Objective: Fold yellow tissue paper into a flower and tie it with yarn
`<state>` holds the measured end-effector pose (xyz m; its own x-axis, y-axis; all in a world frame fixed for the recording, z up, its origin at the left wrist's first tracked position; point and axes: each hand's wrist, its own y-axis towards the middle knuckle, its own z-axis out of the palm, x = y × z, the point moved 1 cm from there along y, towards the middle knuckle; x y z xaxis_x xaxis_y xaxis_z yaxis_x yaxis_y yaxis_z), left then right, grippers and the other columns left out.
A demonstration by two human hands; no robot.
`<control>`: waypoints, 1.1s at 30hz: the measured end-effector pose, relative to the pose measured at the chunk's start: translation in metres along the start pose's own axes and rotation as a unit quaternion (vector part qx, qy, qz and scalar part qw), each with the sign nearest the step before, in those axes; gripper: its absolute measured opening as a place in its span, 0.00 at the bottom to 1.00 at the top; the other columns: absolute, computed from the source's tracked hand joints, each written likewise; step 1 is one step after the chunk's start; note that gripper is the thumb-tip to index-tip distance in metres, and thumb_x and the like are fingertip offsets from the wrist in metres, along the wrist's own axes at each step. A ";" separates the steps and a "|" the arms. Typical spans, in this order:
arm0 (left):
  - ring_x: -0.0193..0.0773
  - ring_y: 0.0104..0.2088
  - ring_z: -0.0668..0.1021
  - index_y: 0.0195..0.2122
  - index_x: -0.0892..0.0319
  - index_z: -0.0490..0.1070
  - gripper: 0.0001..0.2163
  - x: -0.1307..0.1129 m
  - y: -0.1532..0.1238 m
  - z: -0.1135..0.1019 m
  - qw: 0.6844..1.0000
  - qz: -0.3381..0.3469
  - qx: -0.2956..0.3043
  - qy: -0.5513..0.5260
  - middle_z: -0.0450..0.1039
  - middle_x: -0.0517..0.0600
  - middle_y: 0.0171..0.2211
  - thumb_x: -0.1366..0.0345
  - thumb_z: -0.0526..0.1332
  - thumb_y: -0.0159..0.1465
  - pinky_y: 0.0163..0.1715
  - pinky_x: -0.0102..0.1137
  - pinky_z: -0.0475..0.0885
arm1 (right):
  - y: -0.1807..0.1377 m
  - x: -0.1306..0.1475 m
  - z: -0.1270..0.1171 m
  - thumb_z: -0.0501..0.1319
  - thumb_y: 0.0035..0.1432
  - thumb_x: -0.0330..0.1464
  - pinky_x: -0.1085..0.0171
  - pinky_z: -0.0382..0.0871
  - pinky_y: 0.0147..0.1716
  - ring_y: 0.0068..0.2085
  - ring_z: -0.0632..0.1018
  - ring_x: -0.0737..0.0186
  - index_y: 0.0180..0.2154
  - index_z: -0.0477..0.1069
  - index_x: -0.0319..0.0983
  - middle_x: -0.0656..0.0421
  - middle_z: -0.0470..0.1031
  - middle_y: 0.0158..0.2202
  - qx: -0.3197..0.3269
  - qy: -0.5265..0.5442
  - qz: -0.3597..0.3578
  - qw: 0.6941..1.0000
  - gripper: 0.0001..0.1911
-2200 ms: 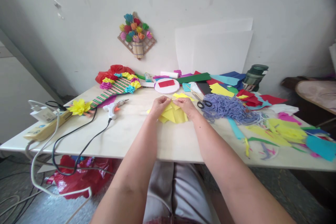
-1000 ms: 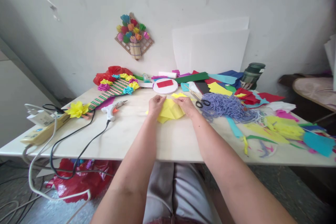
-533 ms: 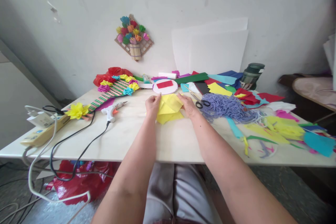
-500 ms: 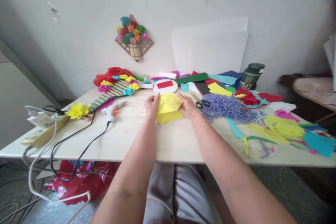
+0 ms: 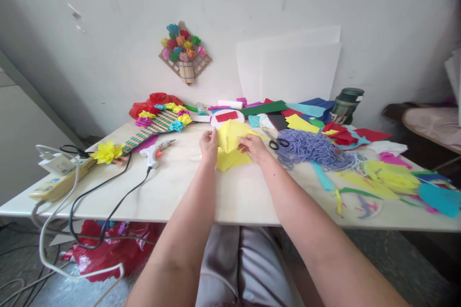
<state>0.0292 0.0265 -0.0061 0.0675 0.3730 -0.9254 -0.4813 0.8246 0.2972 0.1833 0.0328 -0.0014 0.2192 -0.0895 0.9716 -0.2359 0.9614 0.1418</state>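
Table [image 5: 173, 187] | left hand [image 5: 209, 144] and right hand [image 5: 254, 147] pinch paper [image 5: 228, 138] (yellow, thin) | risk: uneven pull could tear it; fold skews

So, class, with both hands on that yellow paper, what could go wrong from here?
The yellow paper, pinched between left hand and right hand, could tear or crease crookedly.
The scissors lie close beside the right hand; a sweep might catch them.
The glue gun cable hangs off the table edge and could snag.
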 end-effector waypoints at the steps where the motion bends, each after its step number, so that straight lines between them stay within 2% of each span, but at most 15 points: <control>1: 0.27 0.19 0.65 0.27 0.60 0.65 0.15 0.000 -0.001 0.000 1.000 -0.008 0.016 -0.010 0.62 0.43 0.18 0.52 0.59 0.51 0.19 0.24 0.61 | 0.001 0.000 -0.001 0.66 0.37 0.37 0.72 0.59 0.16 0.20 0.71 0.71 0.25 0.67 0.35 0.60 0.72 0.22 -0.013 0.002 -0.004 1.000 0.14; 5: 0.28 0.21 0.70 0.33 0.62 0.69 0.17 -0.003 -0.003 0.000 0.996 -0.032 0.070 -0.040 0.68 0.46 0.22 0.54 0.62 0.49 0.22 0.25 0.67 | 0.003 0.002 -0.006 0.66 0.36 0.37 0.72 0.57 0.15 0.18 0.68 0.72 0.24 0.67 0.36 0.63 0.69 0.18 -0.050 0.002 -0.014 0.999 0.14; 8: 0.30 0.21 0.72 0.34 0.63 0.70 0.19 -0.005 -0.004 -0.001 0.993 -0.049 0.095 -0.052 0.70 0.48 0.24 0.53 0.63 0.47 0.23 0.27 0.68 | 0.006 0.001 -0.011 0.66 0.35 0.37 0.72 0.57 0.16 0.16 0.66 0.73 0.23 0.66 0.36 0.65 0.66 0.14 -0.051 -0.010 -0.023 0.998 0.14; 13: 0.32 0.22 0.73 0.33 0.62 0.72 0.19 -0.007 -0.005 -0.004 0.989 -0.080 0.112 -0.046 0.70 0.47 0.22 0.52 0.63 0.47 0.20 0.25 0.65 | 0.007 0.000 -0.017 0.65 0.36 0.36 0.71 0.56 0.16 0.15 0.64 0.74 0.23 0.65 0.36 0.65 0.66 0.15 0.005 -0.046 -0.018 0.999 0.13; 18: 0.34 0.22 0.74 0.37 0.63 0.71 0.19 -0.004 -0.004 -0.004 0.975 -0.128 0.156 -0.092 0.72 0.48 0.22 0.57 0.65 0.46 0.22 0.27 0.66 | 0.004 0.004 -0.021 0.65 0.38 0.37 0.71 0.55 0.16 0.16 0.63 0.75 0.21 0.64 0.36 0.66 0.65 0.16 0.077 -0.089 -0.002 0.993 0.13; 21: 0.34 0.23 0.74 0.38 0.63 0.71 0.19 -0.002 -0.004 -0.004 0.969 -0.143 0.177 -0.096 0.73 0.49 0.24 0.61 0.65 0.45 0.23 0.28 0.66 | 0.003 0.006 -0.023 0.64 0.39 0.37 0.71 0.56 0.17 0.16 0.63 0.75 0.21 0.65 0.36 0.66 0.64 0.16 0.092 -0.101 0.003 0.991 0.12; 26: 0.27 0.17 0.67 0.28 0.63 0.70 0.12 -0.004 -0.004 -0.005 0.974 -0.128 0.181 -0.052 0.67 0.45 0.18 0.62 0.66 0.44 0.18 0.24 0.60 | 0.005 0.006 -0.025 0.64 0.39 0.35 0.71 0.58 0.16 0.19 0.66 0.72 0.21 0.66 0.36 0.64 0.67 0.18 0.043 -0.111 0.014 0.993 0.10; 29: 0.25 0.16 0.65 0.27 0.62 0.68 0.12 -0.007 -0.006 -0.004 0.972 -0.128 0.189 -0.056 0.65 0.43 0.17 0.62 0.66 0.44 0.18 0.23 0.59 | 0.007 0.005 -0.027 0.64 0.39 0.35 0.71 0.58 0.16 0.18 0.66 0.72 0.21 0.67 0.37 0.63 0.68 0.17 0.007 -0.107 0.011 0.994 0.10; 33: 0.25 0.16 0.65 0.25 0.61 0.66 0.10 -0.009 -0.007 -0.004 0.967 -0.138 0.204 -0.061 0.63 0.42 0.17 0.63 0.64 0.45 0.18 0.23 0.59 | 0.008 0.004 -0.028 0.64 0.39 0.35 0.71 0.58 0.16 0.18 0.66 0.71 0.23 0.69 0.37 0.64 0.68 0.16 0.005 -0.104 0.009 0.995 0.09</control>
<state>0.0281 0.0157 -0.0009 0.2578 0.1416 -0.9558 -0.0461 0.9899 0.1343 0.2084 0.0472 -0.0019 0.0150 -0.1253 0.9920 -0.2486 0.9605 0.1251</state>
